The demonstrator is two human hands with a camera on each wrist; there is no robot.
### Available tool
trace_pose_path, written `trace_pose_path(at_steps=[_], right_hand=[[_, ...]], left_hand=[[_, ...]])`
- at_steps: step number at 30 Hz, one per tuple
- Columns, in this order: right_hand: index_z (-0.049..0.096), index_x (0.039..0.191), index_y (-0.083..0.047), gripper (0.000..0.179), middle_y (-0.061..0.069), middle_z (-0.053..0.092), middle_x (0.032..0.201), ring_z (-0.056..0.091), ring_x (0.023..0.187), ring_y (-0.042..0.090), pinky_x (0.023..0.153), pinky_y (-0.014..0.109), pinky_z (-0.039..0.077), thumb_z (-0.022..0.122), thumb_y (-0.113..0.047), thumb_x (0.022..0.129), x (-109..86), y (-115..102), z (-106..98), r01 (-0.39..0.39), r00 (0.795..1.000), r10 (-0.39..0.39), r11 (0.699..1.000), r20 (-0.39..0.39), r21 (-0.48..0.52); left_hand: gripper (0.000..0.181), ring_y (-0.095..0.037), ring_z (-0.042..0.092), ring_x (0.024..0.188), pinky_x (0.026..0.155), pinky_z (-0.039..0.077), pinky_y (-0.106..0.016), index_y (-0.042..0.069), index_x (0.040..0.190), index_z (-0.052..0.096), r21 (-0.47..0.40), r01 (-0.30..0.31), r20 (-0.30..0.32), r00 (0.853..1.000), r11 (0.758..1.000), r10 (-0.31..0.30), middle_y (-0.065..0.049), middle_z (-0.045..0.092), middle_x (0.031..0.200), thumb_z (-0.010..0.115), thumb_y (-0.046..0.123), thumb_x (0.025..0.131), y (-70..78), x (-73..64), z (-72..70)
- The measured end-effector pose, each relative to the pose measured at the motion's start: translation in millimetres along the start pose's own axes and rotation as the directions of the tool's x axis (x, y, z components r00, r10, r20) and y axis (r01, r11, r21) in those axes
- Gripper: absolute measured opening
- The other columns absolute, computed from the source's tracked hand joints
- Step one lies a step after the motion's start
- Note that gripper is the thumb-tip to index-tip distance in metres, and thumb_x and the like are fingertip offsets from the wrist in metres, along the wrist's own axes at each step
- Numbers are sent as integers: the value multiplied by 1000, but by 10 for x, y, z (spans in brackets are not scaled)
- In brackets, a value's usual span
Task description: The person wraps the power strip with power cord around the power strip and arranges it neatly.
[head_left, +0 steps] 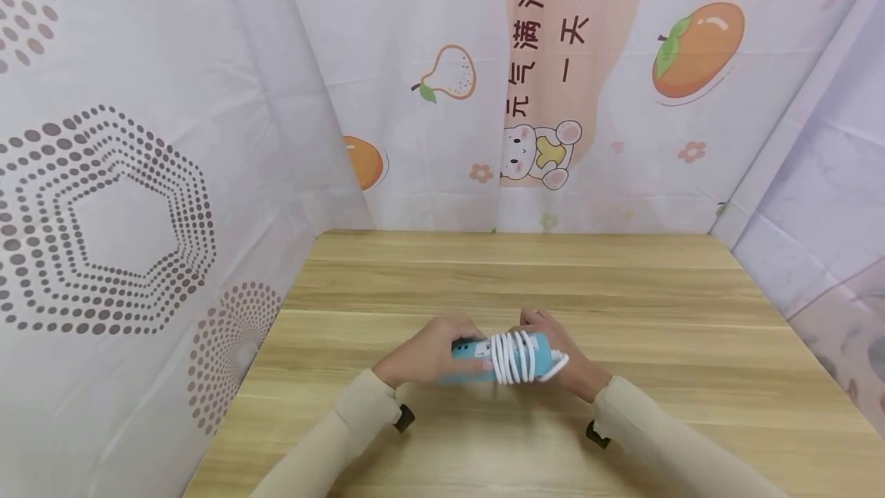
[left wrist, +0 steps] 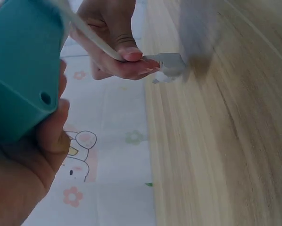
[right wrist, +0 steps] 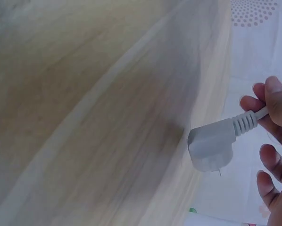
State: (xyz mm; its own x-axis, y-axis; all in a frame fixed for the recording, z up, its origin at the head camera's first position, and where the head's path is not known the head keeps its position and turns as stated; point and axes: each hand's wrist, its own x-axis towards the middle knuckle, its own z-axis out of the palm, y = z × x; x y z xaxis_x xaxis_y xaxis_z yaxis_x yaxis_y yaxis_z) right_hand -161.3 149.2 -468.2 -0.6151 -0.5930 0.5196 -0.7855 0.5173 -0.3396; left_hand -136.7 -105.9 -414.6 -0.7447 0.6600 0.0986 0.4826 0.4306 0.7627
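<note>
My left hand [head_left: 430, 350] grips one end of a teal power strip [head_left: 543, 352] above the table. A white cord [head_left: 513, 358] is wound round the strip in several loops. In the left wrist view, the strip's teal casing [left wrist: 25, 66] fills the upper left, with a small round hole near its corner. Beyond the strip, my right hand [head_left: 563, 344] pinches the cord between thumb and fingers, just behind the plug. That plug [right wrist: 211, 141] is white and angled, hanging just above the tabletop in the right wrist view. In the head view the plug is hidden.
The wood-grain table [head_left: 387, 275] extends around both hands. A white curtain with fruit prints [head_left: 429, 160] hangs behind its far edge. Patterned white curtains [head_left: 263, 137] also stand along the left and right sides.
</note>
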Motion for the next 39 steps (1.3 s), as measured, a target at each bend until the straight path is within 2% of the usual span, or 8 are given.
trace_pose_path(at_steps=[3, 6, 12, 17, 21, 28, 35, 39], right_hand=[[78, 92, -22, 8, -15, 70, 87, 35, 72, 6, 66, 26, 31, 74, -25, 87, 27, 15, -5, 171, 985, -168, 982, 45, -85], [79, 95, -24, 8, -18, 73, 92, 34, 73, 7, 68, 26, 28, 72, -24, 91, 54, 40, -8, 265, 964, -257, 956, 72, -130], [79, 94, -23, 11, -19, 73, 92, 35, 76, 8, 72, 28, 31, 84, -24, 84, 81, 63, -31, 316, 946, -297, 934, 129, -166], [78, 91, -24, 18, -17, 72, 89, 33, 76, 10, 72, 29, 30, 90, -29, 78, 115, 6, -86, 359, 931, -335, 910, 144, -205], [78, 89, -24, 15, -15, 70, 85, 32, 77, 11, 73, 30, 30, 89, -29, 80, 135, -35, -130, 349, 936, -323, 907, 142, -237], [77, 84, -22, 12, -11, 66, 80, 37, 77, 14, 73, 31, 35, 89, -23, 80, 184, -137, -149, 337, 941, -319, 886, 111, -319], [76, 80, -18, 11, -6, 64, 77, 39, 77, 17, 70, 33, 37, 84, -22, 86, 209, -266, -160, 237, 971, -220, 899, 88, -368], [74, 77, -17, 14, -5, 61, 74, 37, 75, 18, 69, 33, 36, 85, -21, 85, 226, -349, -182, 204, 979, -190, 893, 74, -402]], left_hand=[[31, -5, 54, 77, 65, 46, -21, 15, 111, 77, 38, -50, 72, 996, 998, 47, 12, 62, 91, 77, 40, 92, 16, 3, 4], [30, -2, 54, 77, 66, 47, -20, 14, 109, 77, 57, -86, 138, 987, 995, 77, 13, 61, 91, 77, 39, 92, 27, 6, 5], [30, 1, 50, 72, 61, 44, -17, 13, 106, 76, 144, -148, 233, 966, 978, 111, 14, 57, 87, 76, 40, 93, 38, 3, 30], [29, 3, 46, 66, 56, 39, -14, 16, 95, 74, 284, -177, 249, 963, 942, 106, 15, 53, 80, 76, 45, 90, 57, 11, 98], [33, 3, 45, 61, 52, 37, -15, 20, 85, 71, 444, -163, 223, 972, 881, 67, 16, 50, 76, 75, 52, 85, 74, 28, 176], [38, -3, 42, 59, 50, 35, -22, 23, 78, 65, 641, -45, 100, 995, 766, -25, 13, 45, 71, 71, 60, 82, 92, 30, 327], [44, -8, 43, 61, 49, 35, -25, 16, 84, 67, 705, 76, -37, 997, 705, -71, 8, 46, 74, 67, 60, 85, 109, 46, 416], [47, -9, 42, 60, 45, 34, -24, 13, 79, 66, 744, 101, -98, 994, 660, -42, 6, 47, 72, 67, 60, 85, 87, 69, 444]])
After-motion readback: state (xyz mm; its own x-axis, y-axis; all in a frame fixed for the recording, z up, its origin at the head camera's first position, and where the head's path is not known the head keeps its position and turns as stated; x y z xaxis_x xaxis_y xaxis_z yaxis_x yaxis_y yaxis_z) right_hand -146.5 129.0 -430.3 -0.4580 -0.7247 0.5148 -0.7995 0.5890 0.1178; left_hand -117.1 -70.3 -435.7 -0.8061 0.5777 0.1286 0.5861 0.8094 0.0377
